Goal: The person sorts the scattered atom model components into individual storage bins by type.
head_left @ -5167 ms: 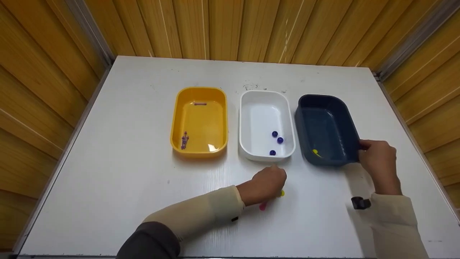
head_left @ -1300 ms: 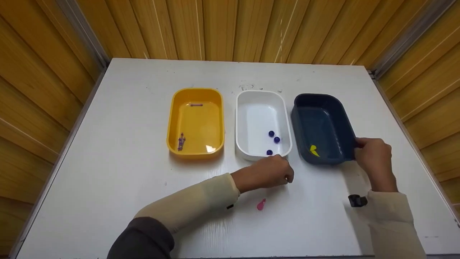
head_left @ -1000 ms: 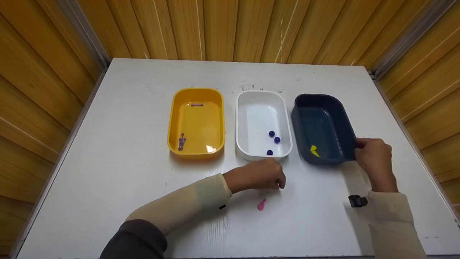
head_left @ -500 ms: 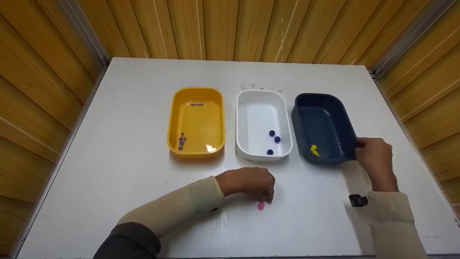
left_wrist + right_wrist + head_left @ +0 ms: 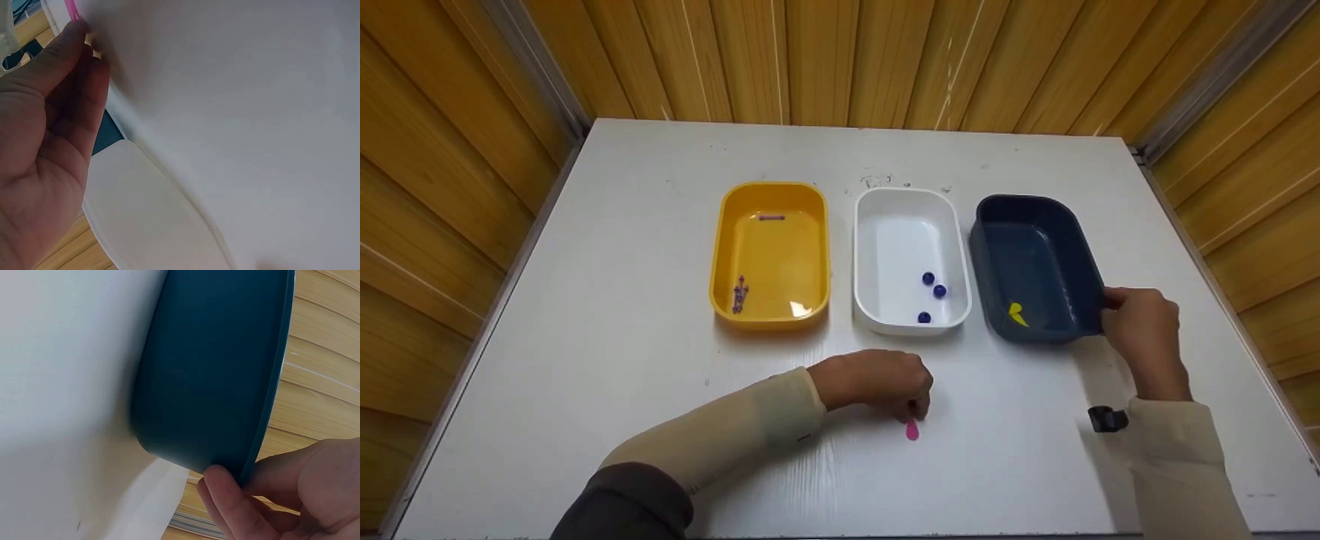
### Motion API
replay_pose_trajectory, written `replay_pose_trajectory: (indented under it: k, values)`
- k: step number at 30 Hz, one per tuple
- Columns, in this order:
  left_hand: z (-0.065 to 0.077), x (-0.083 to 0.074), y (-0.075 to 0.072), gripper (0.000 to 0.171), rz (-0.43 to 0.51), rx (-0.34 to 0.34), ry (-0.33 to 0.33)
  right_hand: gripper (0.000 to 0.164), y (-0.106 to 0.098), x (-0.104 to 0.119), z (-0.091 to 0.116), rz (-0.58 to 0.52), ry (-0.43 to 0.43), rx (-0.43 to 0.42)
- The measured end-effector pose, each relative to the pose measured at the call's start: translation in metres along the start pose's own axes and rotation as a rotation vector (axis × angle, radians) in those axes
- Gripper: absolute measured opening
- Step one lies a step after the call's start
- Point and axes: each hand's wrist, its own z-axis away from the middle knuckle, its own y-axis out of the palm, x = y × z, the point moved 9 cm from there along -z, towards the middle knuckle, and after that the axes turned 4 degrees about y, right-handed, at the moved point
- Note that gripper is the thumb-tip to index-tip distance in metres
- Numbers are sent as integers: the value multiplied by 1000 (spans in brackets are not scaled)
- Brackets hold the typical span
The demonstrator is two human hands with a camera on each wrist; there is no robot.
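My left hand [image 5: 877, 380] is low over the table in front of the white bin. Its thumb and fingertips pinch the narrow end of a small pink teardrop-shaped piece [image 5: 913, 430]; the left wrist view shows a pink sliver [image 5: 72, 9] at the thumb tip. My right hand [image 5: 1144, 337] grips the near right corner of the dark blue bin [image 5: 1039, 255], thumb and fingers on either side of the rim in the right wrist view. Yellow teardrop-shaped pieces [image 5: 1017, 315] lie inside that bin, near its front left.
Left of the dark blue bin stands a white bin [image 5: 896, 240] with three dark blue beads [image 5: 940, 291]. Further left, a yellow bin [image 5: 780, 259] holds several small purple dumbbell-shaped pieces [image 5: 740, 295]. Wood-pattern panels [image 5: 825, 60] rise behind the white table [image 5: 645, 262] and at both sides.
Another yellow piece has appeared in the dark blue bin since the oldest frame. My left hand then moved left and nearer to the pink piece, which has turned slightly. My right hand stays on the bin.
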Motion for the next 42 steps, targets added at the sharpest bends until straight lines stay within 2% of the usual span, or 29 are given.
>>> replay_pose_trajectory:
  k: [7, 16, 24, 34, 39, 42]
  values:
    - [-5, -6, 4, 16, -26, -23, 45, 41, 0, 0, 0, 1, 6, 12]
    - [-3, -3, 2, 9, 28, -49, 12, 40, -4, 4, 0, 32, -34, -36]
    - [-7, 0, 0, 10, 54, -56, 12, 41, -2, 2, -1, 38, -7, -12]
    - [-25, 2, -29, 14, 42, -183, -22, 41, -2, 1, 0, 14, -9, -17]
    - [-37, 3, -44, 13, -2, -268, -49, 41, -2, 1, 0, 9, -17, -23]
    - [-43, 4, -54, 14, -31, -310, -78, 40, -5, 4, 1, 20, -53, -54]
